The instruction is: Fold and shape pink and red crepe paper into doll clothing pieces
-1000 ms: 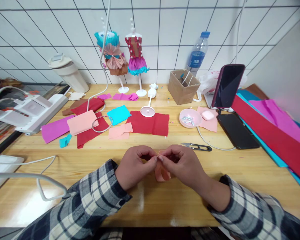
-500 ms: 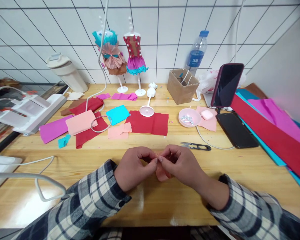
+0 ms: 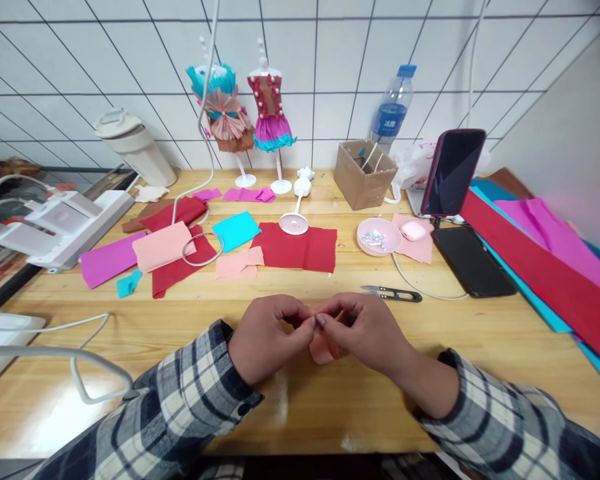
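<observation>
Between my two hands hangs a small piece of salmon-pink crepe paper, pinched along its top edge. My left hand is closed on it with thumb and forefinger. Right against those fingertips, my right hand pinches the same paper. Part of its upper edge is hidden by my fingers. Just beyond my right hand lie black thread snips. A red crepe paper sheet lies farther back, with the round base of a small white dress form on it.
Two dressed mini mannequins stand by the tiled wall. A pink bowl of beads, a cardboard box and a phone are to the right. Paper pieces and a metal ring lie left; cables cross the left side.
Both hands stay nearly in place, still pinching the paper. The hanging part of the paper has shifted very slightly left. The other things on the table have not moved.
</observation>
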`<move>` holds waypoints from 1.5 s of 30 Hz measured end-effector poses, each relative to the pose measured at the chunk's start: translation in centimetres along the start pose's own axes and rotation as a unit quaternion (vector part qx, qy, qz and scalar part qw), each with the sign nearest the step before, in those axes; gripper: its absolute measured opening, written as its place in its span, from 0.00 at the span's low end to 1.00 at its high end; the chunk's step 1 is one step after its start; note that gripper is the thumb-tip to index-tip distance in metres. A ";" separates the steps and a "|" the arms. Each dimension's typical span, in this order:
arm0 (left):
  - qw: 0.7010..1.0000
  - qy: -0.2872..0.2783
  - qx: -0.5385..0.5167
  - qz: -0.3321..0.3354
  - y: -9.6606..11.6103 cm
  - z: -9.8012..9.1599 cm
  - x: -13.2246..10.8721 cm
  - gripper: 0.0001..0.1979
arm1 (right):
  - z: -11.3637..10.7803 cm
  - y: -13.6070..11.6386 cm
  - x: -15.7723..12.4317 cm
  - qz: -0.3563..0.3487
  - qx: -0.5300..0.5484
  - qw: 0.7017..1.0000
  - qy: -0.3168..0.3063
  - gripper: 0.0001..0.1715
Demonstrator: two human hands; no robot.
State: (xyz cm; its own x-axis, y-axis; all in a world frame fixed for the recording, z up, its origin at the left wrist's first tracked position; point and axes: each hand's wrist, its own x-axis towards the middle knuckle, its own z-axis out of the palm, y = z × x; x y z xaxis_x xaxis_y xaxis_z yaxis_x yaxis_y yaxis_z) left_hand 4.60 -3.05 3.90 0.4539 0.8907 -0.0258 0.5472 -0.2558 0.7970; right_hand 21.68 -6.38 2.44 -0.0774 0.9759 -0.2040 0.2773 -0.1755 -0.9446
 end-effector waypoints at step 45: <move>0.722 0.076 -0.632 -0.271 -1.0 -3.5 2.1 0.17 | 0.3 -0.1 -0.1 -0.037 0.107 0.991 0.069 0.06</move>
State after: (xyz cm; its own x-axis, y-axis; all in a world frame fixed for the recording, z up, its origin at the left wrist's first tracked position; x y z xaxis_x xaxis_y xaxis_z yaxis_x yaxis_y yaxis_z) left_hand 2.49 0.40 5.17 0.2797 0.7868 -0.5502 -0.5075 0.6076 0.6109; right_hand 21.33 -6.47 2.47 0.0460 0.9929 -0.1098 0.0659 -0.1127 -0.9914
